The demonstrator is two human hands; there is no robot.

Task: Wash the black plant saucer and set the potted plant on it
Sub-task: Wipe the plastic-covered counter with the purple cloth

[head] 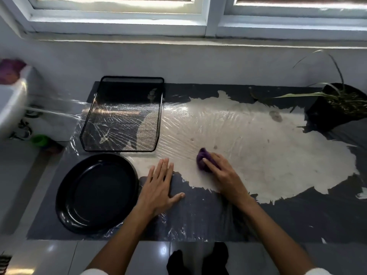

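— Which step?

— My right hand (218, 171) is clamped on a purple cloth (202, 158), wiping the mat (198, 215); my left hand (160, 187) lies flat, fingers spread.

— The saucer?

— The black saucer (97, 193) sits empty just left; the potted plant (337, 104) stands far right. Next, I'd judge, fetch it.

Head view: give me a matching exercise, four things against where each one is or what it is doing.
Things:
1. black saucer
2. potted plant
3. purple cloth
4. mesh tray

States:
A. tipped over at far right
B. gripped under the right hand
C. empty, beside the flat left hand
D. by the wall, behind the saucer

Pairs: 1-C, 2-A, 3-B, 4-D
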